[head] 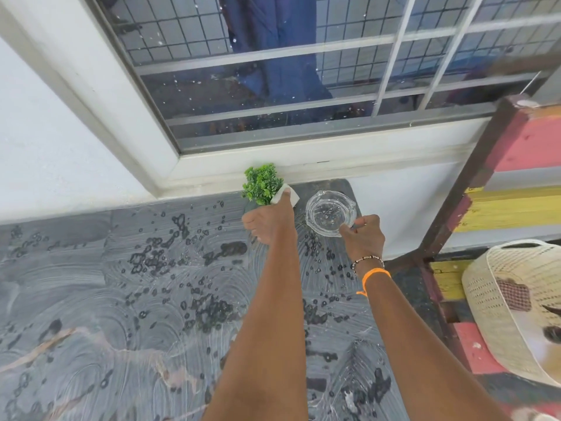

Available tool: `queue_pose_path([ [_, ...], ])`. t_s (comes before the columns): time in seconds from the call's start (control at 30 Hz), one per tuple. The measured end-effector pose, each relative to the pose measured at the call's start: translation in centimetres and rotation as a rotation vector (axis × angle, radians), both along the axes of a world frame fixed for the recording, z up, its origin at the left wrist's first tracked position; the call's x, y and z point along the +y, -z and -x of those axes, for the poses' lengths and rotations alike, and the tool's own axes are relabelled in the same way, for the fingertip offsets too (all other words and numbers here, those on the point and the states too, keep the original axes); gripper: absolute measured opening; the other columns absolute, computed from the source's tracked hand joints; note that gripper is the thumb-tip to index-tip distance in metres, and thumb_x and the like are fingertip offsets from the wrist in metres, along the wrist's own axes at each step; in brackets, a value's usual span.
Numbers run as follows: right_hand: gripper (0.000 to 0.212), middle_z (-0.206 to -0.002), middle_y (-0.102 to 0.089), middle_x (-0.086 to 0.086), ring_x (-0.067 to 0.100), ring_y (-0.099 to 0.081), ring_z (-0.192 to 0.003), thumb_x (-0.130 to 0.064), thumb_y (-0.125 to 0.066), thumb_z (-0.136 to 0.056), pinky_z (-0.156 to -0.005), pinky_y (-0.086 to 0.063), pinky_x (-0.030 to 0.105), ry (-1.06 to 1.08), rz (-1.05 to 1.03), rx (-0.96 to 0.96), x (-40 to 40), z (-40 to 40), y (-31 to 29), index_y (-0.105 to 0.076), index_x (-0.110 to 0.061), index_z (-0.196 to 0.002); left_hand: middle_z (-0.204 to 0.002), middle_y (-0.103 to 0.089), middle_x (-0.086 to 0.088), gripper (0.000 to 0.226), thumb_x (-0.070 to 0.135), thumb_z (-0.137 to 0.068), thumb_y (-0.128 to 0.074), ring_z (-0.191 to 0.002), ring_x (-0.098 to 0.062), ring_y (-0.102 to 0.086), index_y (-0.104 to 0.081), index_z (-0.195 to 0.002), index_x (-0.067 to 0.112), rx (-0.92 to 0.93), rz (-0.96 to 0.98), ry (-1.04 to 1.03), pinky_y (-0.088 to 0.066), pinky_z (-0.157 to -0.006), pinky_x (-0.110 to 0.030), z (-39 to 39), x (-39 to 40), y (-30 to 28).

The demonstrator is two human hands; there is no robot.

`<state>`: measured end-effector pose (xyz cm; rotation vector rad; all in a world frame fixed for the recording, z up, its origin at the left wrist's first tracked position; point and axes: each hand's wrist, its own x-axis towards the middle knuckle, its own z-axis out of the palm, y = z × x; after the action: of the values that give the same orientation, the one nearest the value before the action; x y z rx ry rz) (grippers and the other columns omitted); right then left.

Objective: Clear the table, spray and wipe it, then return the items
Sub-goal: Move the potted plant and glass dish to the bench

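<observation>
Head: left hand (268,221) grips upright plant (261,183), leaves toward window (303,71).

Green plant w/ white pot (263,185), clear glass ashtray (330,213), wet smeared table (121,299)

— Entry one: what is on the left arm?

— Nothing worn. The left hand (268,221) and forearm are bare from fingers to elbow; no sleeve, ring or band shows.

— Entry two: the right?

— Also sleeveless. At the wrist below the right hand (362,238) sit two items: a thin beaded bracelet (368,260), its small beads dark and pale in turn, and just beside it an orange thread band (375,274), knotted, with a short loose end hanging off.

— Any rings?

— None I can see.
</observation>
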<state>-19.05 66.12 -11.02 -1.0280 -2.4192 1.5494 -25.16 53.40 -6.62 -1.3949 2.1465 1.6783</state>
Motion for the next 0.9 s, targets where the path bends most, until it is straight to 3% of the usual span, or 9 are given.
queue_pose_path([
  [0.07,0.022,-0.066,-0.046,-0.003,0.015,-0.048,-0.057,-0.016,-0.060,-0.082,-0.051,-0.037,0.025,0.005,0.009,-0.007,-0.1,0.0,0.0,-0.040,-0.013,-0.090,-0.129,-0.040,-0.014,0.093,0.054,-0.066,-0.075,-0.115,-0.030,-0.047,-0.026,-0.126,0.002,0.014,0.049,0.033,-0.045,-0.096,-0.041,0.4,0.1,0.2],
  [0.2,0.023,-0.076,-0.054,0.006,0.032,-0.064,-0.074,-0.015,-0.059,-0.084,-0.065,-0.047,0.033,0.022,0.040,-0.021,-0.2,0.3,0.1,-0.037,-0.013,-0.091,-0.139,-0.031,-0.016,0.086,0.036,-0.076,-0.074,-0.124,-0.032,-0.040,-0.022,-0.134,0.000,0.079,0.144,0.152,-0.038,-0.100,-0.042,1.0,0.3,0.3],
  [0.37,0.022,-0.082,-0.056,0.009,0.035,-0.067,-0.082,-0.015,-0.058,-0.086,-0.066,-0.047,0.031,0.018,0.049,-0.034,-0.1,0.6,0.1,-0.036,-0.013,-0.090,-0.146,-0.022,-0.015,0.064,0.007,-0.087,-0.052,-0.125,-0.034,-0.037,-0.018,-0.140,0.002,0.073,0.108,0.264,-0.037,-0.104,-0.046,2.1,0.4,-0.4],
  [0.47,0.022,-0.082,-0.057,0.011,0.035,-0.067,-0.082,-0.014,-0.057,-0.086,-0.067,-0.048,0.033,0.027,0.047,-0.034,-0.3,0.6,0.2,-0.036,-0.012,-0.090,-0.145,-0.026,-0.013,0.063,0.015,-0.086,-0.052,-0.127,-0.031,-0.033,-0.020,-0.139,0.002,0.019,0.081,0.254,-0.034,-0.106,-0.044,2.8,0.7,-0.8],
  [0.63,0.023,-0.091,-0.067,0.020,0.033,-0.067,-0.079,-0.014,-0.059,-0.085,-0.069,-0.052,0.037,0.049,0.065,-0.062,-0.4,0.9,0.3,-0.037,-0.013,-0.090,-0.139,-0.030,-0.013,0.096,0.049,-0.070,-0.074,-0.125,-0.031,-0.036,-0.023,-0.136,0.001,-0.026,0.183,0.304,-0.036,-0.101,-0.041,2.3,0.6,0.1],
  [0.8,0.024,-0.098,-0.068,0.021,0.035,-0.068,-0.083,-0.014,-0.062,-0.082,-0.079,-0.056,0.042,0.084,0.118,-0.133,-0.1,1.6,0.1,-0.041,-0.012,-0.091,-0.131,-0.044,-0.015,0.079,0.030,-0.066,-0.079,-0.113,-0.032,-0.051,-0.040,-0.128,0.001,0.052,0.108,0.324,-0.048,-0.094,-0.043,1.8,-0.6,0.9],
  [0.9,0.030,-0.103,-0.067,0.019,0.036,-0.067,-0.091,-0.022,-0.065,-0.083,-0.087,-0.054,0.043,0.071,0.118,-0.184,-0.2,1.8,-0.2,-0.043,-0.010,-0.100,-0.120,-0.058,-0.013,0.068,0.028,-0.062,-0.079,-0.102,-0.030,-0.060,-0.053,-0.121,0.006,0.054,0.192,0.425,-0.054,-0.084,-0.041,0.4,-1.4,0.8],
])
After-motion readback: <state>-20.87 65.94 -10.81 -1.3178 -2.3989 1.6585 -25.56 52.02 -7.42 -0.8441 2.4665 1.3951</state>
